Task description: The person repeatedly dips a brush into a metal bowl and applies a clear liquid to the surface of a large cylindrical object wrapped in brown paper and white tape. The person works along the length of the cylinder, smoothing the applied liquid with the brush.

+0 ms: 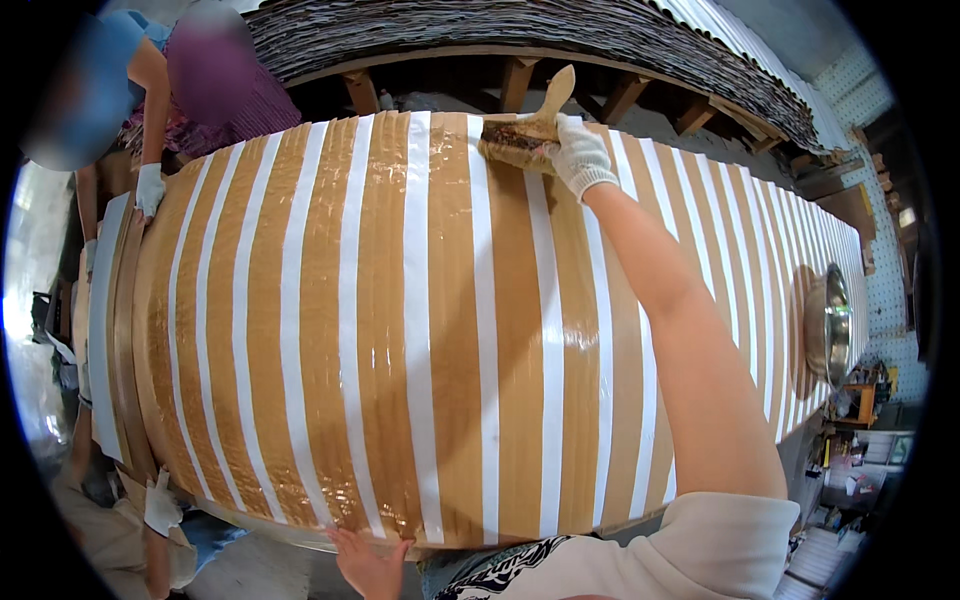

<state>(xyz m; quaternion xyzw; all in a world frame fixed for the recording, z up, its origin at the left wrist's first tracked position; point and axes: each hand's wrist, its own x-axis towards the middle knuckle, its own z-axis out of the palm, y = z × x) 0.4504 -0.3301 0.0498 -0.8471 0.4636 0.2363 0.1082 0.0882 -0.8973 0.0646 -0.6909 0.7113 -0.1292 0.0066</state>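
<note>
My right hand [582,158], in a white knit glove, grips a wide wooden brush [557,95] at the far edge of the long table. The dark, wet-looking bristles rest on the brown sheets [460,340], which lie overlapped in rows with white strips [419,300] between them. A glossy wet sheen covers much of the left and middle sheets. Bare, with fingers spread, my left hand [370,564] lies against the near edge of the sheets. Nothing shows in its grasp.
A metal bowl [828,325] stands on the sheets at the right end. At the left end, other people's gloved hands [150,192] touch the table's edge. Behind the table, a tall stack of thin sheets [480,35] rests on wooden supports. Shelves with goods [850,490] stand at lower right.
</note>
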